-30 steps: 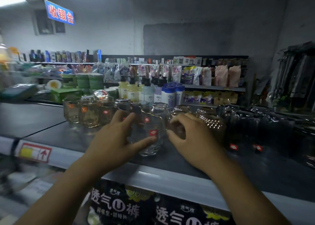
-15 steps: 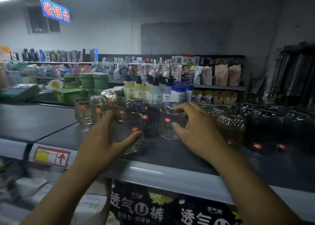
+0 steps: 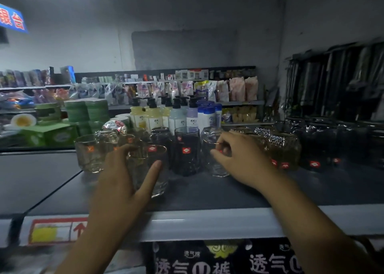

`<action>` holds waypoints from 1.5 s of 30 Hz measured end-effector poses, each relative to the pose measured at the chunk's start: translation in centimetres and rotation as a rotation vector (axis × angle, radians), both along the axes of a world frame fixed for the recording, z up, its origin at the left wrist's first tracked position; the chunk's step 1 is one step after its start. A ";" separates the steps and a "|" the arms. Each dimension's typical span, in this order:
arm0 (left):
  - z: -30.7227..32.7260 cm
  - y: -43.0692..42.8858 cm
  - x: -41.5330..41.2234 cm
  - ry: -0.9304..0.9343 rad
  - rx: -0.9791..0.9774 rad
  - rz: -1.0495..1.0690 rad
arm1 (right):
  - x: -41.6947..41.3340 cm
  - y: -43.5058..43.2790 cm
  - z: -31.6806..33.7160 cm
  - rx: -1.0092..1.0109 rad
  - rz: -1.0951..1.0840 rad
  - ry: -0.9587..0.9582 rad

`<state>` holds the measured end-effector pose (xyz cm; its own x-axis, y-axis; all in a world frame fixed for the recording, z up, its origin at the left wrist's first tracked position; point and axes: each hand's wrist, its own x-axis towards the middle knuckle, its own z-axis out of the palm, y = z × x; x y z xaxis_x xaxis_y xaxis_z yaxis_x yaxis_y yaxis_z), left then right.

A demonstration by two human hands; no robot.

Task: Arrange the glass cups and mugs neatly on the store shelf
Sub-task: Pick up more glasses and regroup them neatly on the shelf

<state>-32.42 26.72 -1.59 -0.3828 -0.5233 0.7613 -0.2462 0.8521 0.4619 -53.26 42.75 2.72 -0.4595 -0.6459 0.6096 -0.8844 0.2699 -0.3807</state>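
Dark store shelf (image 3: 207, 192), upright glass cups in a left-to-right row at its middle, left hand (image 3: 122, 182) wrapped around the near clear glass cup (image 3: 154, 169), right hand (image 3: 243, 159) pinching a small clear glass (image 3: 214, 159), dark tumbler (image 3: 187, 151) upright between them

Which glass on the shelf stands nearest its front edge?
The clear gold-rimmed glass inside the left hand; every other glass stands further back.

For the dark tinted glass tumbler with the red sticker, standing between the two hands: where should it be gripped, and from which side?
Grip the dark tinted glass tumbler around its upper wall, coming from the front over the shelf edge. It stands upright with no handle visible, and glasses crowd its sides and back, so probably only the front face and open rim are free.
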 end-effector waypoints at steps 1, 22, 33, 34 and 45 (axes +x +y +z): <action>0.2 0.0 -0.1 0.035 -0.039 0.028 | 0.1 0.1 -0.1 -0.007 -0.010 0.009; 2.8 7.7 -9.6 -0.314 -0.220 -0.300 | -2.0 2.8 -3.4 -0.482 0.096 -0.588; 1.0 6.9 -10.0 0.139 0.142 -0.455 | -1.0 3.4 -2.9 -0.439 0.084 -0.523; 1.1 7.0 -9.8 0.195 0.250 -0.507 | -0.9 3.5 -2.7 -0.471 0.095 -0.507; 1.9 7.6 -8.9 0.246 0.768 -1.048 | 0.3 4.0 -2.3 -0.467 0.519 -0.641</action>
<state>-41.37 34.28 0.26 -0.7629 -0.3932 0.5132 0.5238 0.0895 0.8471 -52.97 46.76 0.45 -0.5202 -0.6183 0.5891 -0.4363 -0.4006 -0.8057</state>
